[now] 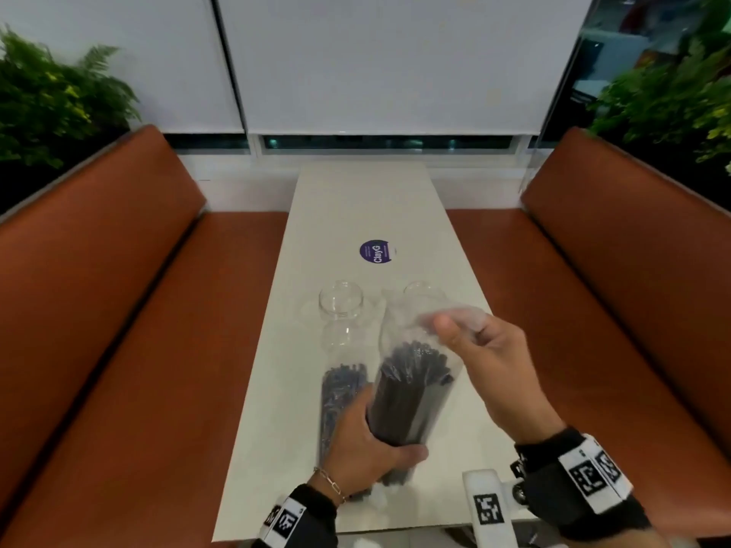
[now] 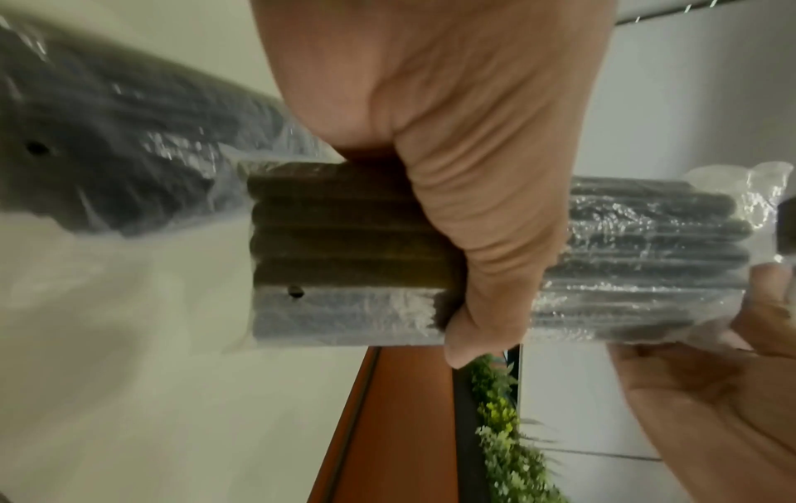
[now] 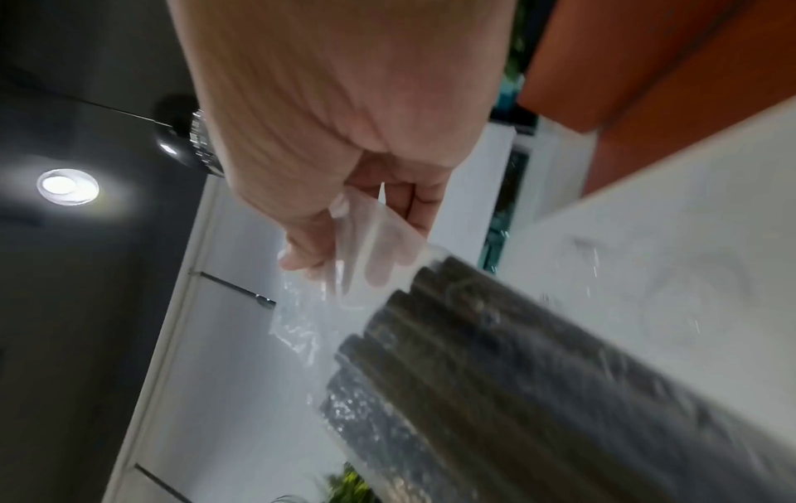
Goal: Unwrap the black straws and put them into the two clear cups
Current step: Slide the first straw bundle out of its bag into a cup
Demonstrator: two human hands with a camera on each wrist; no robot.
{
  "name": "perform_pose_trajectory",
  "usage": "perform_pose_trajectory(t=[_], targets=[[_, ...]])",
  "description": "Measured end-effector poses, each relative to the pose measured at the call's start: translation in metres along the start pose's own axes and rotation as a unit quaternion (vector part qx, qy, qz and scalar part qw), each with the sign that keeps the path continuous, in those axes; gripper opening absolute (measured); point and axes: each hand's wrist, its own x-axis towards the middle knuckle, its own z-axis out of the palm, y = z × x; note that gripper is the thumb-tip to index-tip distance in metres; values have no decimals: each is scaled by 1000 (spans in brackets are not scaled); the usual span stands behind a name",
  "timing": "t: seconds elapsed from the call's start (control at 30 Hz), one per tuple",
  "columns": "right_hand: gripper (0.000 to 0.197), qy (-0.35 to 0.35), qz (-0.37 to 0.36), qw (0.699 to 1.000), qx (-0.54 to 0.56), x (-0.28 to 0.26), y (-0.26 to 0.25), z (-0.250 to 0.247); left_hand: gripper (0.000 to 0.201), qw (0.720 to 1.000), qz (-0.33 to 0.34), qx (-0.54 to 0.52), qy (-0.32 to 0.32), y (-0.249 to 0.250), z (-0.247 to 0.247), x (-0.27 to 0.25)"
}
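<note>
Left hand [image 1: 370,448] wrapped round the lower end of the pack [image 1: 411,393], held up off the table [image 1: 356,199]. Right hand [image 1: 480,361] pinching the loose wrap [image 1: 455,314] above the straw tips. Looks light; straws [image 3: 538,374] stiff as a bundle, film thin, crinkly, likely slippery. Best kept gripped low, film pulled from the free top. Second pack [image 1: 340,393] lying on the table, just left of the held one. Two cups [image 1: 341,300], both without straws, just beyond; right cup [image 1: 419,292] partly hidden behind the film, light enough to tip if clipped. Plenty of room further up the table; near edge close under the wrists.
</note>
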Motion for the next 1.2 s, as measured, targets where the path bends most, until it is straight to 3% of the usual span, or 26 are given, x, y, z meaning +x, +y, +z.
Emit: perform_pose_trajectory(t=[0.17, 0.27, 0.37, 0.47, 0.53, 0.6, 0.77, 0.9, 0.97, 1.03, 1.1, 1.17, 1.2], targets=[[18, 99, -116, 971, -186, -10, -9, -47, 75, 1000, -2, 7, 0, -4, 40, 22], [23, 133, -213, 903, -349, -20, -15, -89, 69, 1000, 1, -1, -21, 2, 80, 32], [37, 36, -254, 846, -467, -21, -14, -88, 66, 1000, 0, -19, -11, -4, 84, 37], [45, -43, -208, 808, -550, -17, -5, -89, 69, 1000, -9, -25, -1, -9, 94, 41], [36, -49, -195, 808, -553, -10, -2, -92, 70, 1000, -15, -26, 5, -11, 101, 43], [14, -69, -205, 821, -528, -4, -6, -95, 70, 999, -19, -25, 16, -15, 105, 46], [7, -251, -151, 826, -482, 6, -21, -109, 69, 998, -19, -31, 42, -22, 111, 50], [56, -276, -147, 766, -562, 11, -16, -107, 68, 998, -10, -30, 46, -27, 117, 47], [57, -296, -148, 732, -595, 15, -14, -101, 68, 998, -9, -28, 53, -30, 120, 46], [45, -309, -161, 739, -576, 19, -16, -97, 68, 998, -16, -26, 61, -32, 122, 46], [40, -292, -174, 790, -511, 21, -21, -96, 70, 997, -24, -28, 69, -38, 121, 47], [38, -229, -185, 851, -435, 27, -23, -100, 72, 996, -29, -33, 73, -42, 120, 47], [41, -204, -188, 856, -436, 31, -22, -103, 73, 996, -29, -35, 74, -44, 120, 47]])
